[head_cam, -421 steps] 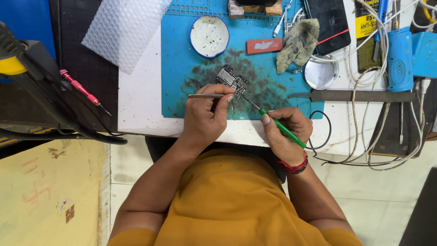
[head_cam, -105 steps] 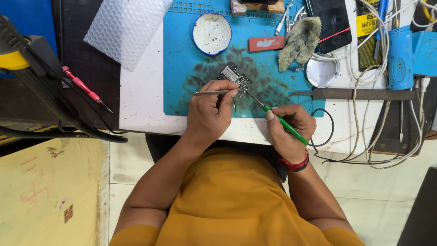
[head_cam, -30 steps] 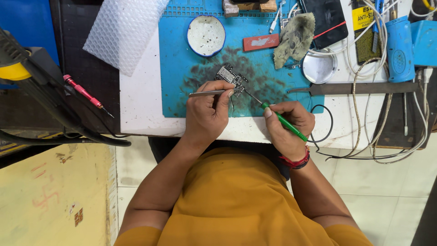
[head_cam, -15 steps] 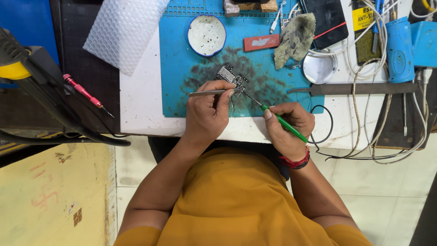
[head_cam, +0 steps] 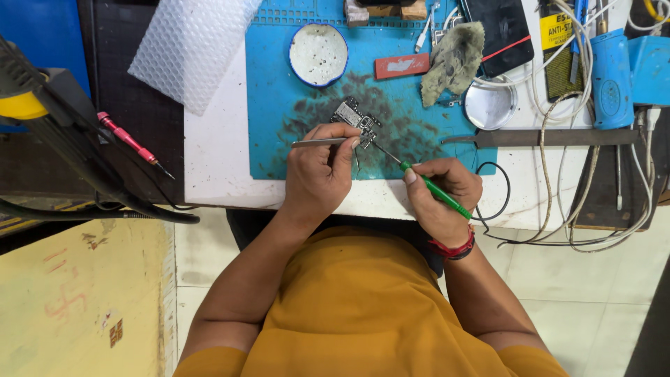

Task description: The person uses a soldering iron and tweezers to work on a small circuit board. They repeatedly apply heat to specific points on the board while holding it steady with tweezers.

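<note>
Unmoved: green screwdriver (head_cam: 436, 192) diagonally toward circuit board (head_cam: 354, 119)

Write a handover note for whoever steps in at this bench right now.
Left hand: grips tweezers, tips at the board.
Right hand: holds a green tool like a pen, its thin tip at the board's near edge.
Board: flat on the blue mat, mid-bench.
Done: cannot tell from this view.
Left: the fine work on the board, both tools in place.
</note>
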